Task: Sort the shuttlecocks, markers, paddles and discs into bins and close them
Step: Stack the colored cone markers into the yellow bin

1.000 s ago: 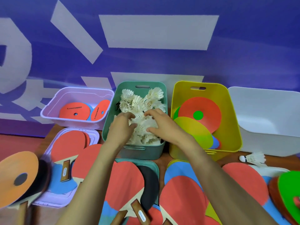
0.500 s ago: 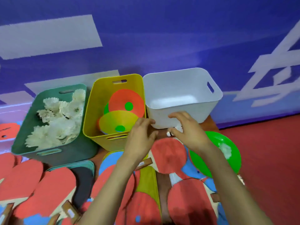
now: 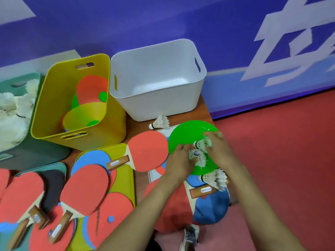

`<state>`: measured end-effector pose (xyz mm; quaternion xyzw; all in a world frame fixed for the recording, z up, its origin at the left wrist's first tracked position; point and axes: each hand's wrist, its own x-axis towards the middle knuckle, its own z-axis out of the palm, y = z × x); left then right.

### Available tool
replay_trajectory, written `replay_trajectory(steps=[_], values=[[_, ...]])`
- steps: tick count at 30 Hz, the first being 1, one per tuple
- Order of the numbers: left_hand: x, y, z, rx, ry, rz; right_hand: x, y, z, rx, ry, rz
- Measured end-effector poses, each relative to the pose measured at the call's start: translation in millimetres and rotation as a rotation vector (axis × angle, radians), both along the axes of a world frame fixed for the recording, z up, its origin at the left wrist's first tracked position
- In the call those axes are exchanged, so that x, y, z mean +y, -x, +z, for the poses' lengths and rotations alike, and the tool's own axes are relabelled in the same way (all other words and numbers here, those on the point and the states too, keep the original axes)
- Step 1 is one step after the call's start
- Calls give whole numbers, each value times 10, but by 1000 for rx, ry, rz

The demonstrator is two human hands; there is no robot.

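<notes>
2 white shuttlecocks (image 3: 196, 154) on green disc (image 3: 184, 136)

Wall banner (image 3: 181, 24): at your twelve o'clock, purple with big pale strokes. The frame cuts them off at eleven and two o'clock, so no whole character reads.
Centre paddle handle (image 3: 116, 162): dead centre, it carries a white sticker with blue print, too blurred to read.
Right paddle handle (image 3: 204, 190): at your four o'clock, it has the same kind of white sticker with blue print, also illegible.
Lower-left paddle handles (image 3: 56, 230): at your seven o'clock, pale stickers smeared by blur.
Shuttlecock (image 3: 196, 154): at three o'clock on the green disc (image 3: 183, 134), its cork has a small blue round mark, and no letters can be made out.
Numbers, brands: none you can read.
</notes>
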<state>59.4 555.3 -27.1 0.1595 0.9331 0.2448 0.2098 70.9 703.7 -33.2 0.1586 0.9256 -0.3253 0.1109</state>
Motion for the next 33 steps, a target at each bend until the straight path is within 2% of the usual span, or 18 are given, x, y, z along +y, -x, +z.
replay_trajectory(steps=[7,14,21,25,29,33], values=[[-210,75,-55,145,-110,214,-79,78,-72,197,-68,-30],[-966,193,350,396,-249,405,-597,244,421,546,11,-20],[-2047,279,1003,638,-350,626,-1678,631,917,713,134,195],[-2853,426,1174,735,-345,737,-2451,888,1152,754,191,292],[-3752,609,1207,778,-318,870,-3245,1212,1286,788,210,362],[-4532,858,1189,720,-325,914,-3947,1556,1278,789,222,374]])
